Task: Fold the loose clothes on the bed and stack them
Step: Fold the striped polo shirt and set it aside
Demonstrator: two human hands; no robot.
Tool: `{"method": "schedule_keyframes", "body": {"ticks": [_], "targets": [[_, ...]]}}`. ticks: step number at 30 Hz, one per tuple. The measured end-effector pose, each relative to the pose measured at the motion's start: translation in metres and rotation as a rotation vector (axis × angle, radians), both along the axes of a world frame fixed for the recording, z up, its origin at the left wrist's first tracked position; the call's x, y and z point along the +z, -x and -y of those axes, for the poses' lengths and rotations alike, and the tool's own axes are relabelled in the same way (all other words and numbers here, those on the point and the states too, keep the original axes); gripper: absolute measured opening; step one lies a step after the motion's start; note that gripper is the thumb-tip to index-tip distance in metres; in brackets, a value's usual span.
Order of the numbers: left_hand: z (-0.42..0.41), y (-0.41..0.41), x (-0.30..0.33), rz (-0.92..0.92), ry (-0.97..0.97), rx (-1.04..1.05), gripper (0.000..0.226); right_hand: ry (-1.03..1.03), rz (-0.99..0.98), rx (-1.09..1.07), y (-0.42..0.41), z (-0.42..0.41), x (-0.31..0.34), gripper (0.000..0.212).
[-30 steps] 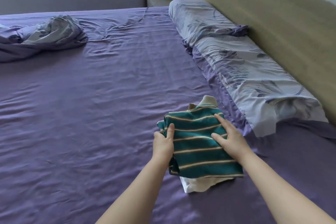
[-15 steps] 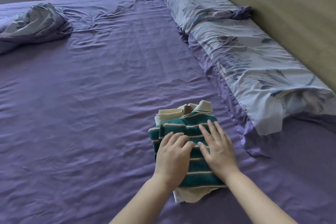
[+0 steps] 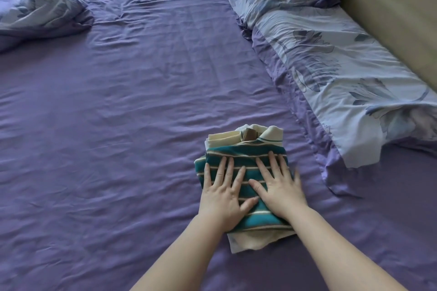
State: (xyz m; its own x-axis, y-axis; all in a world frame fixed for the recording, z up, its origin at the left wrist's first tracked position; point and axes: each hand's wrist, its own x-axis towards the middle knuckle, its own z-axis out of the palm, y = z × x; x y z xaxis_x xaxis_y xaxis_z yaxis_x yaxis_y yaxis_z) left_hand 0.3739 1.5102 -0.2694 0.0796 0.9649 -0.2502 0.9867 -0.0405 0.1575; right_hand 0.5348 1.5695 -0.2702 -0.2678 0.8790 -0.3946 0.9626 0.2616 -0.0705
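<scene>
Now | left hand (image 3: 221, 198) and right hand (image 3: 280, 186) spread flat, side by side | striped shirt (image 3: 243, 153) folded beneath both

Folded teal striped shirt (image 3: 243, 168) atop cream garment (image 3: 248, 241), on purple bed (image 3: 118, 125). Left hand (image 3: 222, 198) and right hand (image 3: 281, 189) pressed flat on shirt. 2 floral pillows (image 3: 331, 54) alongside headboard (image 3: 390, 7).
</scene>
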Motion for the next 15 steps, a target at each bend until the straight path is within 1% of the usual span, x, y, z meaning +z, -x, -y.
{"method": "schedule_keyframes", "body": {"ticks": [2, 4, 6, 8, 10, 11, 13, 15], "targets": [[0.006, 0.001, 0.008, 0.023, -0.009, -0.001, 0.084, 0.022, 0.003, -0.026, 0.006, 0.003, 0.009, 0.068], [0.018, 0.003, 0.013, 0.056, -0.003, 0.020, 0.075, 0.015, 0.011, -0.067, 0.014, 0.008, 0.019, 0.068], [0.033, 0.007, 0.022, 0.127, 0.018, 0.051, 0.066, 0.001, 0.019, -0.108, 0.023, 0.016, 0.031, 0.068], [0.054, 0.015, 0.034, 0.183, 0.021, 0.087, 0.066, 0.000, 0.019, -0.137, 0.034, 0.029, 0.042, 0.067], [0.079, 0.027, 0.044, 0.208, -0.033, 0.158, 0.067, 0.008, 0.000, -0.170, 0.047, 0.048, 0.051, 0.067], [0.094, 0.036, 0.049, 0.175, -0.061, 0.202, 0.066, 0.015, -0.004, -0.177, 0.055, 0.060, 0.055, 0.067], [0.125, 0.062, 0.049, 0.136, 0.052, 0.287, 0.067, 0.029, -0.002, -0.169, 0.076, 0.085, 0.061, 0.066], [0.158, 0.092, 0.044, 0.114, 0.222, 0.386, 0.067, 0.052, 0.007, -0.140, 0.101, 0.112, 0.067, 0.066]]}}
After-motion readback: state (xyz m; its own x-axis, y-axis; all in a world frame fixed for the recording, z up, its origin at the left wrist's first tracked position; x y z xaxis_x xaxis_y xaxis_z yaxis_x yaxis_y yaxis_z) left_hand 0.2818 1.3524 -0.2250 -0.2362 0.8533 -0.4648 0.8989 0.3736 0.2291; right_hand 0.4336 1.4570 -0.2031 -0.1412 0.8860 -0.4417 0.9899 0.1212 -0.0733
